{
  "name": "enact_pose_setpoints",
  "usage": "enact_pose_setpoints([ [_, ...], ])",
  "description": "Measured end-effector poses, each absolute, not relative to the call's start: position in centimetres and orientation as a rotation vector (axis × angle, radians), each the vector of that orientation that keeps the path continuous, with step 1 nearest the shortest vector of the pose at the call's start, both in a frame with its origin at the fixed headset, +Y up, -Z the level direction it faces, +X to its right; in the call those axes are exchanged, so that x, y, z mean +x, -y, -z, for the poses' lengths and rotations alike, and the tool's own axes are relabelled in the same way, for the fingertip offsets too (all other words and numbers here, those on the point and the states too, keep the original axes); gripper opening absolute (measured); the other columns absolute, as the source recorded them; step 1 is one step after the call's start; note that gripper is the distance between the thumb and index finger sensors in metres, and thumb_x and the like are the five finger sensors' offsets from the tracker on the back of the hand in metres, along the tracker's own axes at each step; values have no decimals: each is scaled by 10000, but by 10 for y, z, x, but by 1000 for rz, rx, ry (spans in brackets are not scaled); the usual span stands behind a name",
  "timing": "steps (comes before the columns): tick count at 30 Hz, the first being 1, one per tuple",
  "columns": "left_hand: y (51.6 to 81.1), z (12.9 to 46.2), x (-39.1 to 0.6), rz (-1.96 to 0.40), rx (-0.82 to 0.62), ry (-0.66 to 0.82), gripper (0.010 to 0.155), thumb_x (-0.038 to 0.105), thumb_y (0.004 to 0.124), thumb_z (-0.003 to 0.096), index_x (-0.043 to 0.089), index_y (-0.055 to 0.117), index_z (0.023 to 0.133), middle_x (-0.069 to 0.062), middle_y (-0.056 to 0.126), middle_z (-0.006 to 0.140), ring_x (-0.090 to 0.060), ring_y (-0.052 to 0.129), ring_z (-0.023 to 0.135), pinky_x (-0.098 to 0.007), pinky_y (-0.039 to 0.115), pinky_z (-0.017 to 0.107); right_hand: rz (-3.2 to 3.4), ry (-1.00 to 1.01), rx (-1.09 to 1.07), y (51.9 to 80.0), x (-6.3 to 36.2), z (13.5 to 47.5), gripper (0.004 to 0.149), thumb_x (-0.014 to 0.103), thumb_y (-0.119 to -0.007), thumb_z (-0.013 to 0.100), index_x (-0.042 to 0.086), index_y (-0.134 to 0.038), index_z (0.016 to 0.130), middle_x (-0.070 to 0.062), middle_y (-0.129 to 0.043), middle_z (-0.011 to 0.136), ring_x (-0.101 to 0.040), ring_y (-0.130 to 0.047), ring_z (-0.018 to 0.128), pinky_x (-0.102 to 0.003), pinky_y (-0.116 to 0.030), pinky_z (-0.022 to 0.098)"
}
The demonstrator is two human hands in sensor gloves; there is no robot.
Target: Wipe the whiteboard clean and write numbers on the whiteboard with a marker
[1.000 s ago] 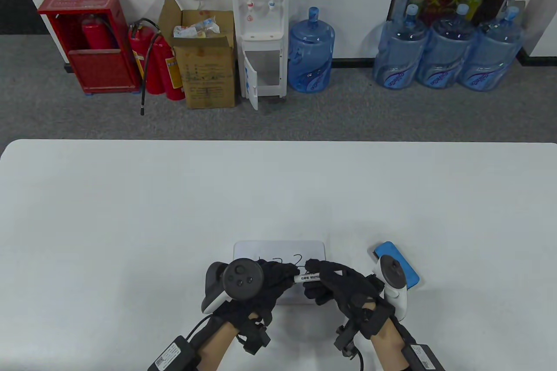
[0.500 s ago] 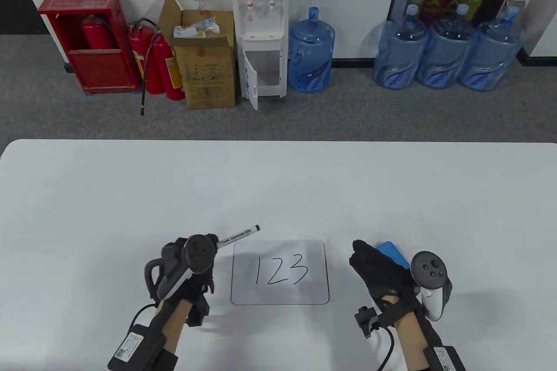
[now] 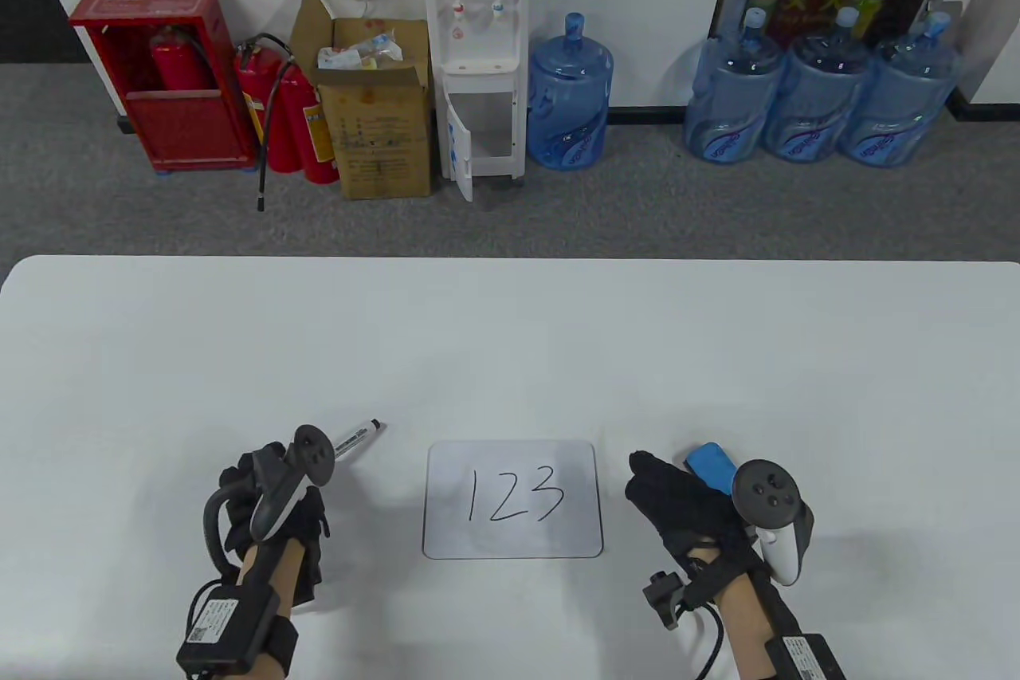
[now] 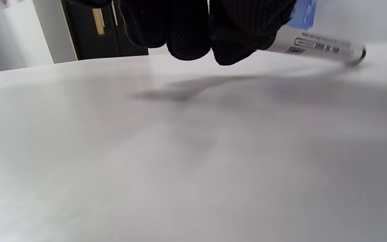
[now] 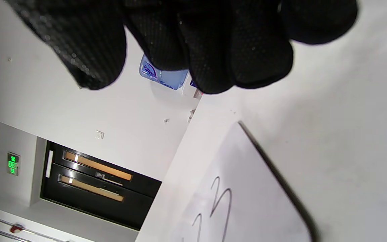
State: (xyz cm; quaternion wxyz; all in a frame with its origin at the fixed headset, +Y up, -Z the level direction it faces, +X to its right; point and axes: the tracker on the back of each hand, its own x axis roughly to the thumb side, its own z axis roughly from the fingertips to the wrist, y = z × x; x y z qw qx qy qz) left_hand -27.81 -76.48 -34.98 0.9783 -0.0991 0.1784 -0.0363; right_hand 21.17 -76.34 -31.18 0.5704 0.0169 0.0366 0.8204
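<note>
The small whiteboard (image 3: pixel 510 501) lies flat on the table's near middle with "123" written on it in black; its "23" corner also shows in the right wrist view (image 5: pixel 247 201). Left of the board, my left hand (image 3: pixel 275 489) grips the white marker (image 3: pixel 358 437), whose black end points up and right. In the left wrist view my fingers (image 4: pixel 186 30) curl round the marker (image 4: pixel 314 45) just above the table. My right hand (image 3: pixel 677 501) lies right of the board with fingers stretched out, holding nothing. The blue eraser (image 3: pixel 712 466) lies close against its right side, partly hidden.
The white table (image 3: pixel 510 345) stretches wide behind the board. Beyond its far edge stand a water dispenser (image 3: pixel 476 50), several blue water bottles (image 3: pixel 821 86), a cardboard box (image 3: pixel 374 114) and red fire extinguishers (image 3: pixel 287 114) on the floor.
Both hands were together over the board holding the marker. The left hand has carried the marker out to the left and lower; the right hand let go and moved right, next to the eraser.
</note>
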Motion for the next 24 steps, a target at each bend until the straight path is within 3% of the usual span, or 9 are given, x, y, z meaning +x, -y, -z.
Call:
enact_pose_setpoints([
  [9, 768, 354, -267, 253, -217, -314, 463, 408, 730, 479, 298, 786, 925, -42, 734, 1079, -360, 708, 974, -640, 473, 768, -1903, -99, 20, 766, 215, 312, 648, 453, -843, 442, 79, -757, 963, -195, -807, 869, -409, -852, 720, -584, -666, 484],
  [16, 768, 355, -268, 244, -215, -311, 476, 431, 743, 470, 299, 794, 924, -41, 739, 1080, -359, 717, 970, -636, 485, 766, -1910, -108, 19, 765, 215, 312, 648, 452, -843, 442, 77, -758, 963, -199, -807, 869, -412, -852, 721, -587, -664, 486],
  [24, 750, 351, -271, 196, -186, -301, 575, 476, 733, 463, 303, 707, 1010, -51, 697, 1121, -363, 685, 1008, -635, 484, 768, -1901, -109, -2, 765, 217, 312, 648, 448, -844, 444, 74, -756, 966, -205, -801, 874, -419, -843, 726, -592, -655, 490],
])
